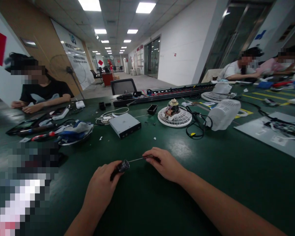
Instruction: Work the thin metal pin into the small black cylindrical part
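Note:
My left hand [103, 180] is closed around a dark cylindrical part [123, 166], whose round, rimmed end points to the right. What the rest of this part looks like is hidden by my fingers. In my right hand [164, 162] is a thin screwdriver [135, 160], pinched at its handle. Its slim metal shaft reaches left to the rim of the cylinder; whether the tip touches it or goes inside, I cannot tell. Both hands are low over the green table [147, 203].
Ahead lie a grey disc drive [125, 124], a small black tray [152, 109], a white fan grille [174, 117] with a motor, and a white plastic housing [223, 114] beside black cable. Tools and a blue-white cloth [76, 131] lie left. A person [44, 88] sits across; others sit right.

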Demonstrator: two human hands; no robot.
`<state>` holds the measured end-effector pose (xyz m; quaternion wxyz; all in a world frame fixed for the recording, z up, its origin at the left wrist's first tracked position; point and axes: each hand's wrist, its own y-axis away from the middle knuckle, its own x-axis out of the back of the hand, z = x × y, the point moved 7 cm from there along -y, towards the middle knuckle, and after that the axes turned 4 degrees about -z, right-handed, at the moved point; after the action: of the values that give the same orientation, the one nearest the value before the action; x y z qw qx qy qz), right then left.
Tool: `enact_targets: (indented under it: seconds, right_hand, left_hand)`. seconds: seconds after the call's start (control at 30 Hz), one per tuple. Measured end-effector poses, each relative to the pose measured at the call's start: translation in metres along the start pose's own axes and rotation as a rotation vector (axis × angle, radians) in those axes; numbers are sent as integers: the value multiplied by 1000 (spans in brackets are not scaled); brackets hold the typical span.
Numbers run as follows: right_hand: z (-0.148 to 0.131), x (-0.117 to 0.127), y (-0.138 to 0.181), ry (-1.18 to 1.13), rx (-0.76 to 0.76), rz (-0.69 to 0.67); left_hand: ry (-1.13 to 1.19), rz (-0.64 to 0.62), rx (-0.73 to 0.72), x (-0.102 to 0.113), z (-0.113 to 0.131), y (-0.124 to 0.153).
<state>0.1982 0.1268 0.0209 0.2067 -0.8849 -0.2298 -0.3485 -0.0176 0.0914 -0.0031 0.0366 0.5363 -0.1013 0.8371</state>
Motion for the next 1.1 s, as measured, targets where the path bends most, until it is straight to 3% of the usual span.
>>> enact_targets:
  seconds: [0.17, 0.37, 0.47, 0.73, 0.9, 0.97, 1.1]
  right_hand:
    - [-1, 4, 2, 81, -27, 37]
    - [-7, 5, 4, 16, 14, 28]
    - [-9, 7, 6, 74, -10, 79]
    - [-9, 6, 6, 176, -51, 59]
    - [2, 11, 6, 310, -235, 90]
    - [5, 12, 7, 264, -319, 104]
    - [-3, 1, 9, 102, -294, 71]
  left_hand:
    - [8, -26, -9, 0, 6, 1]
    - [36, -83, -66, -6, 14, 3]
    - [51, -74, -60, -7, 18, 5]
    - [-20, -91, -46, -11, 35, 11]
    - [-37, -80, 119, -7, 21, 6]
    - [-21, -70, 143, -3, 14, 5]
    - [8, -35, 174, 3, 3, 4]
